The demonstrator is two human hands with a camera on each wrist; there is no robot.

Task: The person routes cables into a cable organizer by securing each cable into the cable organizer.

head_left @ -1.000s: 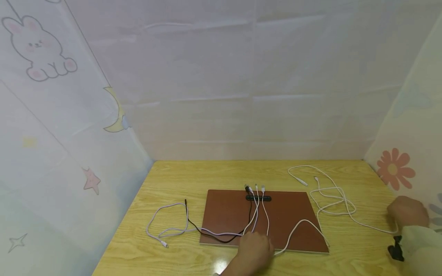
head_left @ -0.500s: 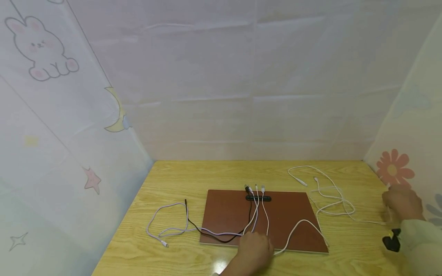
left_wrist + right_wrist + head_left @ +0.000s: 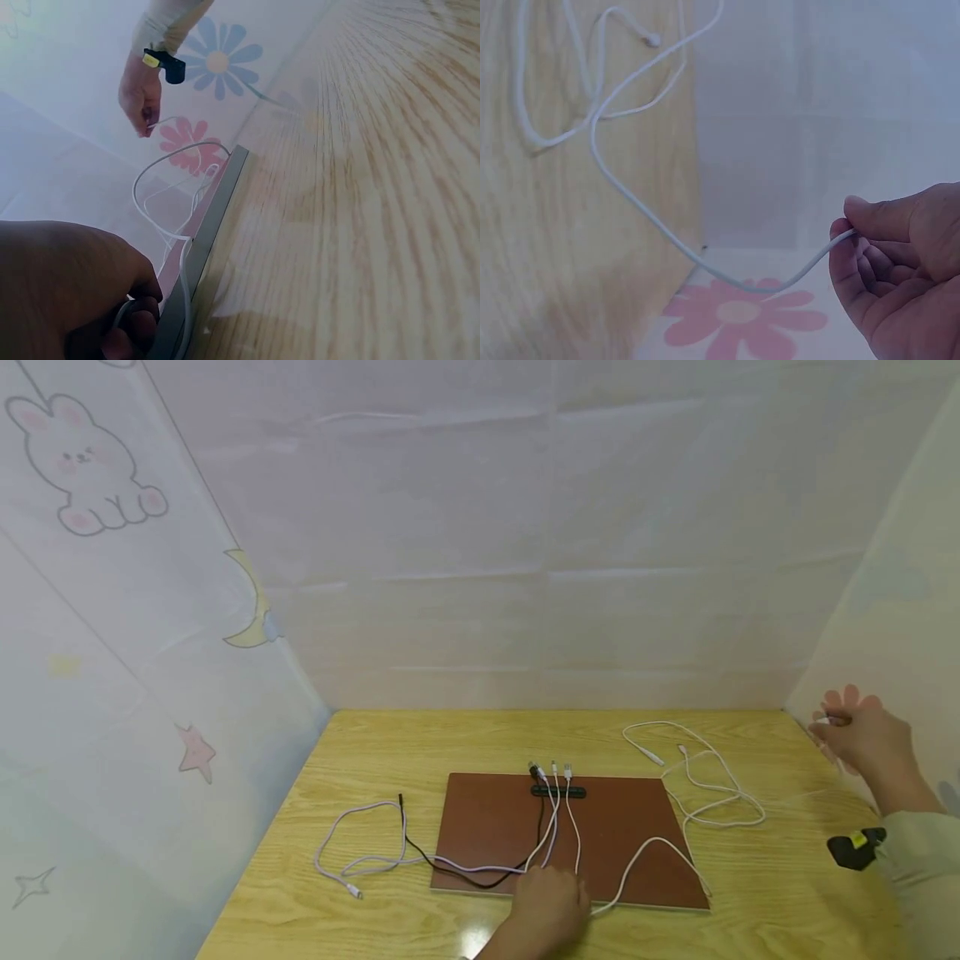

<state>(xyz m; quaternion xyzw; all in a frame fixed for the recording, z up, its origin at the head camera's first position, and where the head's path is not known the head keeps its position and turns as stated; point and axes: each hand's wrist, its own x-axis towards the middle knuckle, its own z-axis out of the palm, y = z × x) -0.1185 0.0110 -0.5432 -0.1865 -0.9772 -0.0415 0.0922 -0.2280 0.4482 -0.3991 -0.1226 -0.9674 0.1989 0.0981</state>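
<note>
My right hand (image 3: 870, 743) is raised at the far right, pinching a white cable (image 3: 765, 289) between thumb and fingertips. From there the cable sags down to loose white loops (image 3: 761, 814) on the table. At the front edge of the brown board (image 3: 622, 818), my left hand (image 3: 549, 906) rests with curled fingers gripping the cables that run under it. These are a lavender cable (image 3: 480, 868), a black cable (image 3: 480, 886) and white ones. Their plugs stick out past a black cable clip (image 3: 576, 792) at the board's back edge.
The board lies on a wooden table (image 3: 375, 735). Cable ends lie loose on both sides: a white plug (image 3: 354, 891) at left, a white connector (image 3: 654, 758) at back right. Printed sheets (image 3: 450, 527) enclose the back and sides.
My right hand has risen and moved toward the back, lifting its stretch of white cable off the table. My left hand stays in place on the board's front edge.
</note>
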